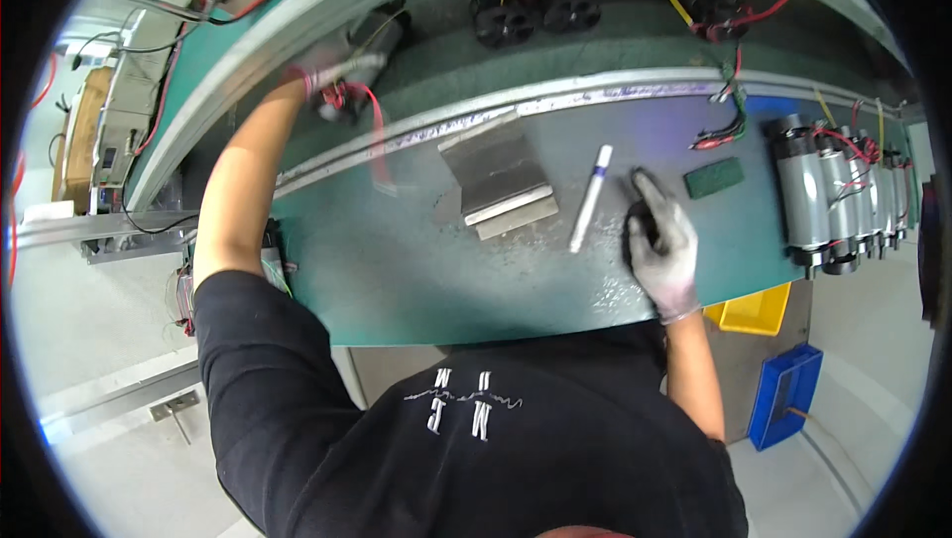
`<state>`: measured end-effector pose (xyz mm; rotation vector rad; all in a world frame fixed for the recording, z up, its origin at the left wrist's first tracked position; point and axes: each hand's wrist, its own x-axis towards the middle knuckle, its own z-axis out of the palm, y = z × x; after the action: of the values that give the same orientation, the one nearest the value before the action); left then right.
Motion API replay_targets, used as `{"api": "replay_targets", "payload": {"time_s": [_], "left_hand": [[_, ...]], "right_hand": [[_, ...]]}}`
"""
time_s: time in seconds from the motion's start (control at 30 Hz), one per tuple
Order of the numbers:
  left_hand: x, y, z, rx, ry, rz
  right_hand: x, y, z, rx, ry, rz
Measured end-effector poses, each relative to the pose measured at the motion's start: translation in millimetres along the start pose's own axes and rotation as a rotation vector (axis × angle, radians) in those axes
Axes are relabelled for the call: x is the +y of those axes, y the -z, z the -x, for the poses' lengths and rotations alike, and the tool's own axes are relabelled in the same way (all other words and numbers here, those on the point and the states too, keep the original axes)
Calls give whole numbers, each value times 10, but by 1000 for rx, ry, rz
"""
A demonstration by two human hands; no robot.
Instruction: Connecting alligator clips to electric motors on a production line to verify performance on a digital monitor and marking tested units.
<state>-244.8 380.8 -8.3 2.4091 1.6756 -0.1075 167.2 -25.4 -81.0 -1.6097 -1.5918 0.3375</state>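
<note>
My left hand (335, 77), gloved and smeared by motion, reaches over the rail to the far left. Its fingers close round a motor (381, 34) with a dark end and red wires. The motor lies tilted, partly hidden by the hand. My gloved right hand (666, 245) rests on the green bench mat (397, 280), thumb and fingers apart, holding nothing visible. Left of it lies a white marker pen (592, 199) with a purple band. A bent grey metal cradle (499, 169) sits mid-bench. A dark green scouring pad (714, 178) is beyond my right hand.
Several silver motors (801, 196) stand in a row at the right. More motors (499, 17) lie on the far strip behind a metal rail (595, 90). A wire bundle (724, 131) hangs over the rail. Yellow (759, 310) and blue bins (785, 397) are low at right.
</note>
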Motion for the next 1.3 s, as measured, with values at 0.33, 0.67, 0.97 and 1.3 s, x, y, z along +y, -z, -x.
{"api": "replay_targets", "payload": {"time_s": [0.33,0.67,0.97,1.3], "left_hand": [[617,-127,2459,-211,-103,59],[327,-961,4486,480,235,514],[250,-1836,4644,822,256,743],[1078,-850,4651,1225,-483,1043]], "right_hand": [[-563,-141,-438,-83,-89,-614],[-2150,-1535,-271,-758,318,99],[-1872,-1590,-179,-961,-25,-140],[-2269,-192,-179,-646,493,-289]]}}
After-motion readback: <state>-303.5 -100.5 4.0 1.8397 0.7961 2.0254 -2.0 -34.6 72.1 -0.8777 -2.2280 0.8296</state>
